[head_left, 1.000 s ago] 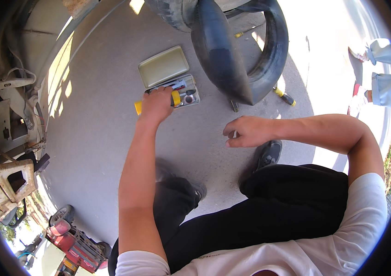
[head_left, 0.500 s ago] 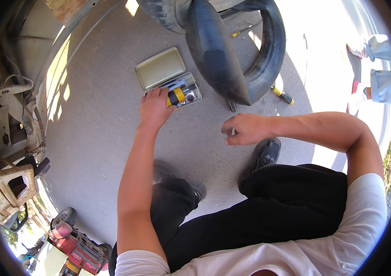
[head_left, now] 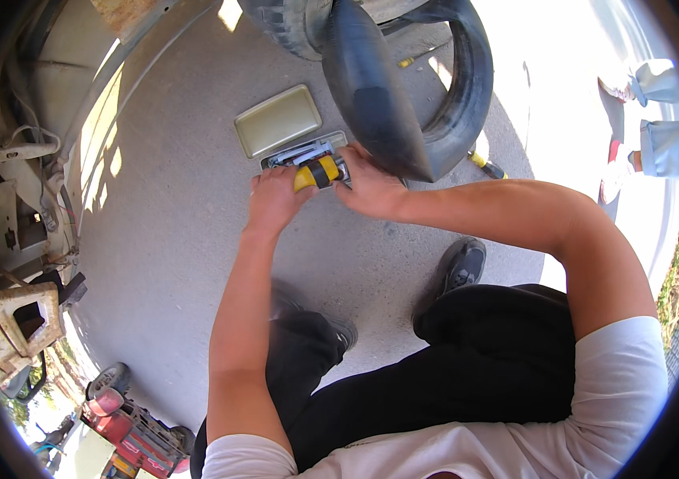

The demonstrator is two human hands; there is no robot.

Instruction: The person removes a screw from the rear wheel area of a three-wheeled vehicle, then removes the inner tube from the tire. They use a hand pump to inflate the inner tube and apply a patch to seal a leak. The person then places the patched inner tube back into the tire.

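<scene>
My left hand (head_left: 277,195) is closed round a yellow-and-black cylindrical tool (head_left: 317,173) with a silvery end. At that end is my right hand (head_left: 370,185), thumb and fingers curled about the metal; its fingertips are partly hidden. Both hands are over the near part of a small case (head_left: 338,139), which lies open on the ground. Its beige lid (head_left: 279,121) is folded back on the far side. Inside, a silvery tool (head_left: 307,153) and other small items show partly. Just beyond my right hand stands a black inner tube (head_left: 371,88).
A treaded tire (head_left: 287,28) is behind the tube. Yellow-handled tools (head_left: 487,165) lie on the pavement around it. Another person's legs (head_left: 663,149) are at the far right. Rusty machinery (head_left: 24,319) lines the left, with a red machine (head_left: 136,435) lower down.
My right hand has moved left and forward from over the pavement to the tool's silvery end. My left hand has shifted slightly right and nearer, still on the tool.
</scene>
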